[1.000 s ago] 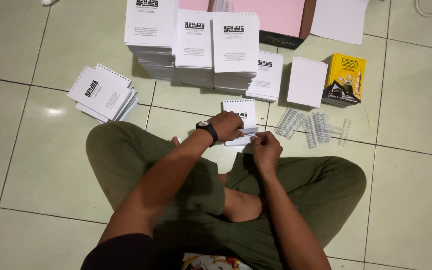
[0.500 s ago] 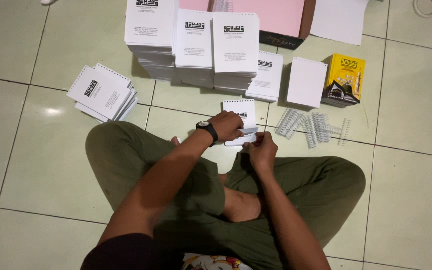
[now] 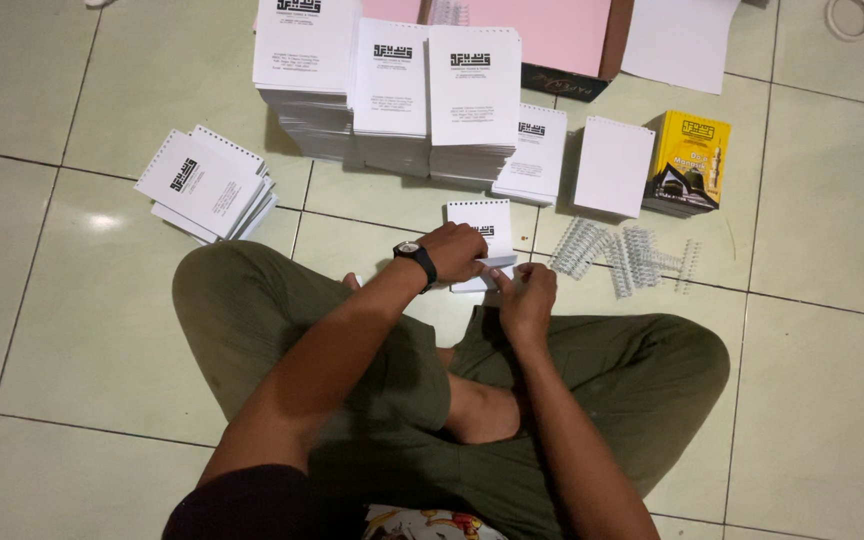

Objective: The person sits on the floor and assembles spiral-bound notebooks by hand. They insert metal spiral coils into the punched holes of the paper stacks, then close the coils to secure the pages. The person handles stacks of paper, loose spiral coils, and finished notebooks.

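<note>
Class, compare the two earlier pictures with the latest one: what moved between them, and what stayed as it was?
Little changed. The right hand shifted slightly at the near edge of the small white booklet. The left hand still presses on that booklet. The booklet stacks, the finished pile, the wire coils and the yellow box have not moved.

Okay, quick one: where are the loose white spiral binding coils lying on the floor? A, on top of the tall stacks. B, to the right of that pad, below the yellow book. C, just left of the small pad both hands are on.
B: the binding coils lie on the tile right of the small pad, just below the yellow book.
</note>
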